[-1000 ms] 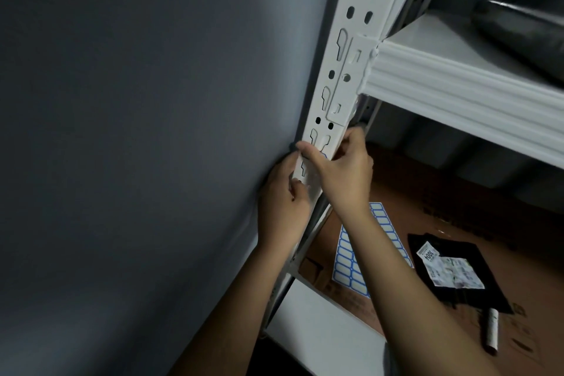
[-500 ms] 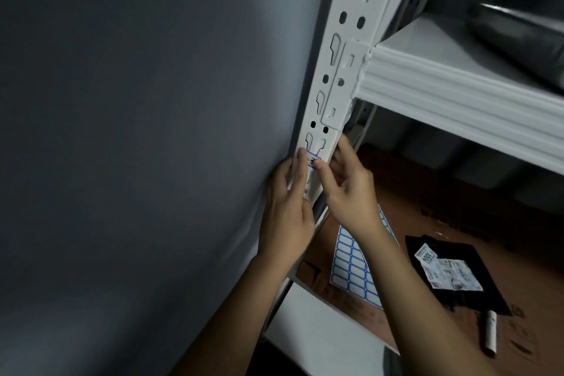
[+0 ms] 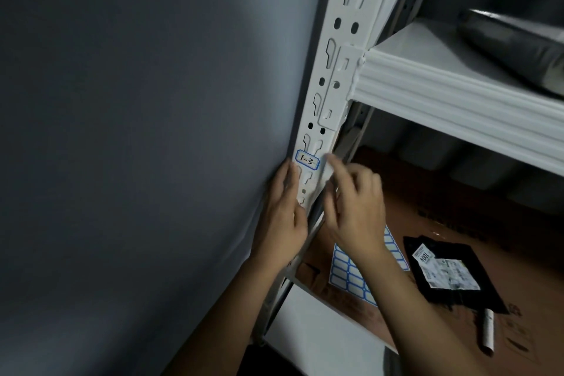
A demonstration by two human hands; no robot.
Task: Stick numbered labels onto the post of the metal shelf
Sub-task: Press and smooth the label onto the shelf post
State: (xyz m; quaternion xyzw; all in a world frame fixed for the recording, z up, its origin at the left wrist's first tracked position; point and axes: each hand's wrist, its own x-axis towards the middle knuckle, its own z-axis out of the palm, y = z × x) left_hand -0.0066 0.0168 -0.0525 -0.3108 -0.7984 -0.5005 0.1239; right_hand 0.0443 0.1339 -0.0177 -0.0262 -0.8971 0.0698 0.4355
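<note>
Fingers are off it now: the label marked 1-3 sits flat on the white post just under the shelf bracket, fully uncovered where both hands hid it a moment ago. Left hand rests released against the post below; right hand hangs loose beside it, blurred, holding nothing. Looks stuck. Label sheet waits on the lower shelf.

The label marked 1-3, covered by fingers a second ago, now lies bare on the post. The right hand has drawn off to the post's right edge, and the left hand has slid lower down its left side.
</note>
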